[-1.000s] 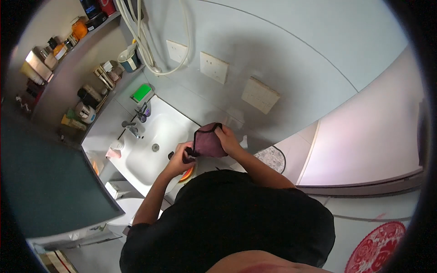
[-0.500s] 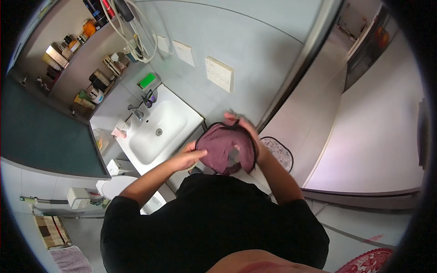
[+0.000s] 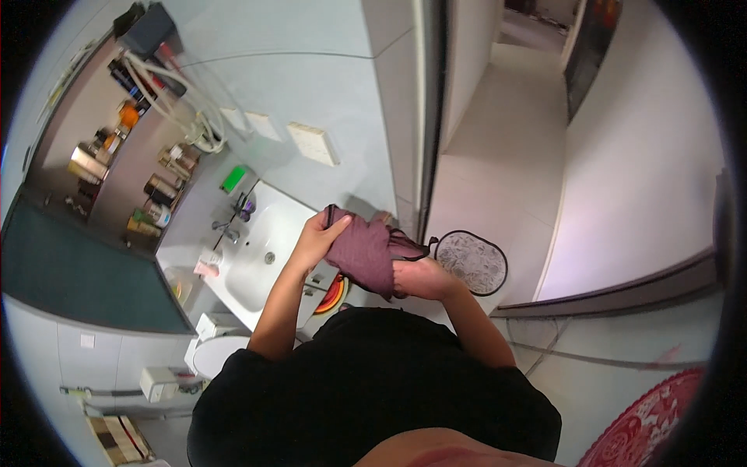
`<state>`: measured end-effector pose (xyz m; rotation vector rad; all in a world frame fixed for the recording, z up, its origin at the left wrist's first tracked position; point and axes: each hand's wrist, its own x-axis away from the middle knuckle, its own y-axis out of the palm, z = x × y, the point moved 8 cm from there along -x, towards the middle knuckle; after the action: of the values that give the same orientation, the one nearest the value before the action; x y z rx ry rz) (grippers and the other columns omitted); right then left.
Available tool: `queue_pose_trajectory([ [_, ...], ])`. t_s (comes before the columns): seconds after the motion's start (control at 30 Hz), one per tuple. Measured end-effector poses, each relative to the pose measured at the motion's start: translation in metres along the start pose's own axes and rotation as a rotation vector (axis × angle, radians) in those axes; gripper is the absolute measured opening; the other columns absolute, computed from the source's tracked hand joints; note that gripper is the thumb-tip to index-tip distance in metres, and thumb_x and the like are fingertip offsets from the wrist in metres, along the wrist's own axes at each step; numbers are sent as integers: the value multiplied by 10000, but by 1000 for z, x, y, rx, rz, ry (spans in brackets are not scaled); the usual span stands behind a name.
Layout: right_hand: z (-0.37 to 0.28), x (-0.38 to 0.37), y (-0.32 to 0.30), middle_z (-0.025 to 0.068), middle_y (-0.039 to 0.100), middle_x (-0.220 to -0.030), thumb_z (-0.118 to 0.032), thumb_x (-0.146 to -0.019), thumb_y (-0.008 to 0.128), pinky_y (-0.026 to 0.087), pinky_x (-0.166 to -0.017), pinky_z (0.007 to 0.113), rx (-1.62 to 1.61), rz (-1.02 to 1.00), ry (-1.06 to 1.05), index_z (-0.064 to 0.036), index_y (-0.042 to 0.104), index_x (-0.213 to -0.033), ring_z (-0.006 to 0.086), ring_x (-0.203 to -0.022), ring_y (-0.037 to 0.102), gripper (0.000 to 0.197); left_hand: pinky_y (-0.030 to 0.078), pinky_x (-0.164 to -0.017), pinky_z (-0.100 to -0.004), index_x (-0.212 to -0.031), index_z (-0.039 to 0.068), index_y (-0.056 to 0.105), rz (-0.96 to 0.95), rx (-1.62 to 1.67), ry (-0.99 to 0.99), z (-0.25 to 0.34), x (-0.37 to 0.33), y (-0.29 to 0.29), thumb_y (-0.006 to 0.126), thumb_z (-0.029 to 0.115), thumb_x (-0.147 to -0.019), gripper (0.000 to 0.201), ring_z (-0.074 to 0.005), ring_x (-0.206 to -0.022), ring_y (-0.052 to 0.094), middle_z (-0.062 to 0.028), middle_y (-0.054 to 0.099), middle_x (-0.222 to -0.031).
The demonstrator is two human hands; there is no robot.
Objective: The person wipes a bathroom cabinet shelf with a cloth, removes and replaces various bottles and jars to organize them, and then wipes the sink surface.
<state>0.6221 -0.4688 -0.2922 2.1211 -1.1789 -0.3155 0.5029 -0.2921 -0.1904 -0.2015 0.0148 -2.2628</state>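
Note:
A soft mauve cloth piece with black edging (image 3: 362,253), which looks like a sun hat, is bunched up between my hands in front of my body. My left hand (image 3: 313,243) is closed on its left side, thumb lying over the cloth. At the right end, my right hand (image 3: 422,278) holds the fabric, with the fingertips hidden in its folds. A black strap or loop of trim sticks out just above the right hand.
To the left are a white sink (image 3: 268,249) with a tap (image 3: 227,231), crowded shelves (image 3: 128,159) and a toilet (image 3: 220,356). An oval patterned mat (image 3: 471,262) lies by the doorway at right. A red patterned mat (image 3: 646,424) is at lower right.
The cloth piece has gone from spread round to folded and bunched. My right hand has dropped from its upper edge to its right end. The view has turned toward the doorway.

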Motion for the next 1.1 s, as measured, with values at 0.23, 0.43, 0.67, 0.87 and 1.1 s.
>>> queue_pose_trajectory([
  [0.23,-58,56,9,213,540,-1518,-287,-1036,585,424,-1176,409,-125,282,-240,21,432,-1566,314,-1392,537,632,605,-765,-293,-1183,-4,711,104,213,-59,16,6,-52,735,254,-1026,303,-146,-889,740,-62,768,-1030],
  [0.43,-54,46,12,190,544,-1502,-70,-909,747,433,-1170,405,376,433,-89,-76,491,-1533,279,-1384,534,674,554,-1081,-405,-1510,-76,444,-340,653,-229,-70,-1,-49,555,458,-1098,683,-276,-1247,680,-180,648,-1418],
  [0.67,-83,20,47,80,639,-1321,7,-891,740,494,-1052,356,154,578,-441,-25,629,-1254,209,-1227,609,381,308,-1257,-481,-1597,-16,385,-531,835,-398,-153,25,62,268,753,-1058,946,-321,-1490,452,-167,495,-1602],
  [0.87,-84,52,42,120,595,-1458,69,-917,641,528,-1039,407,-199,546,-726,-122,665,-1294,242,-1229,612,423,360,-1236,-523,-1571,16,442,-682,808,-364,-126,-3,26,373,706,-1068,857,-339,-1412,538,-176,547,-1554],
  [1.1,-76,38,44,190,612,-1460,138,-930,567,499,-1038,343,-267,703,-870,-152,672,-1296,212,-1168,630,478,298,-1276,-489,-1597,4,402,-433,587,-518,-142,-15,32,311,877,-965,1082,-304,-1522,405,-171,474,-1622],
])
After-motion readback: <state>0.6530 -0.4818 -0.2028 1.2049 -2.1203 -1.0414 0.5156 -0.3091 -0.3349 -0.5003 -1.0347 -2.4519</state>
